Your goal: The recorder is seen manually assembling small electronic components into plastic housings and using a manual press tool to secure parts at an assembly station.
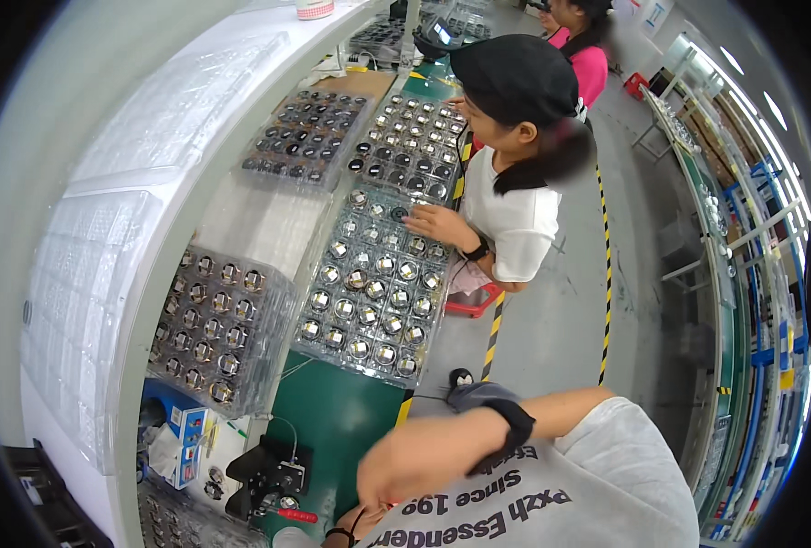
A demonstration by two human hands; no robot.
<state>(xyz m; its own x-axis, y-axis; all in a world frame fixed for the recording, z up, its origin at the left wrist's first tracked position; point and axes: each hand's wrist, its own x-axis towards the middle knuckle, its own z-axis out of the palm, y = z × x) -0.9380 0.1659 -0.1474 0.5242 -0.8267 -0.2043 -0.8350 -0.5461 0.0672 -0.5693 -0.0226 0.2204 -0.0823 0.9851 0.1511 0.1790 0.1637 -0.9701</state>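
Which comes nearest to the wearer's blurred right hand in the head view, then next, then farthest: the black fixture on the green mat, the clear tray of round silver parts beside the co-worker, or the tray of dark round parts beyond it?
From the right hand:
1. Black fixture, just to its left on the green mat.
2. Tray of silver parts, ahead, mid-bench.
3. Tray of dark parts, far end, left.

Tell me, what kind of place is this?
Most likely a factory assembly line. Clear plastic trays full of small round metal parts cover a long green workbench, a co-worker sits sorting at the next spot, and yellow-black floor tape marks the aisle.
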